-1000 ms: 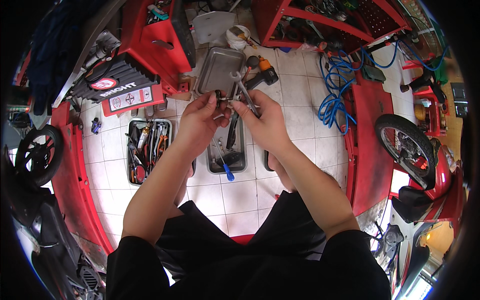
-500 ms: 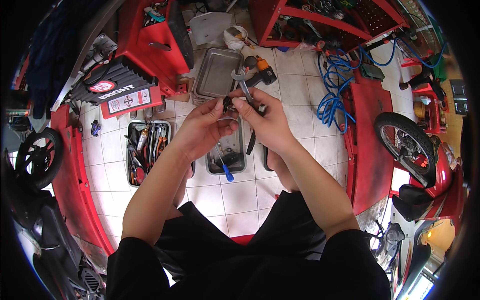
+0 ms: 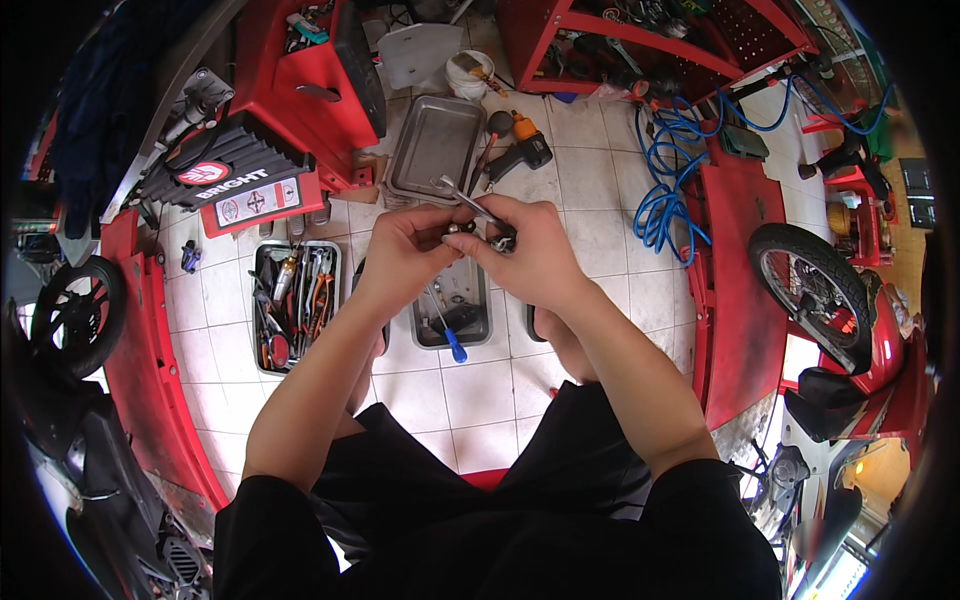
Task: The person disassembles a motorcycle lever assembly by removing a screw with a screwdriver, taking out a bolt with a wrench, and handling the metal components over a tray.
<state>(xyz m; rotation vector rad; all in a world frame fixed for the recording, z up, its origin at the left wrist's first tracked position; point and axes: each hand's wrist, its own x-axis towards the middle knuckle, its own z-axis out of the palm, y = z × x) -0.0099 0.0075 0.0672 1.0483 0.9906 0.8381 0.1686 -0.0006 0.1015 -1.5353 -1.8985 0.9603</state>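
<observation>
The left hand [image 3: 402, 258] has its grip pinched around a small metal part [image 3: 459, 229], brassy or dark in tone, its shape mostly hidden by the fingertips. The right hand [image 3: 535, 252] grasps a silver wrench [image 3: 478, 207], whose open end points far and left; its thumb and fingertips also meet the small metal part from the right. A dark piece [image 3: 504, 239] sits against the right palm, too covered to identify. All this hangs above the far end of a grey tray [image 3: 472, 325], where a screwdriver [image 3: 455, 350] with a blue handle leans across the near rim.

The plainest writing is at far left: a black ribbed box [image 3: 265, 150] bears a round red-and-white emblem [image 3: 204, 174] beside bold white lettering [image 3: 234, 183]. Under it, a white label [image 3: 252, 204] on a red base carries a row of small drawings.

To the left on the tiled floor [image 3: 600, 230] stands a tray of hand tools [image 3: 298, 300], pliers among them. Farther off lie a second grey tray [image 3: 437, 145] and, right of it, a black and orange power tool [image 3: 522, 152].
</observation>
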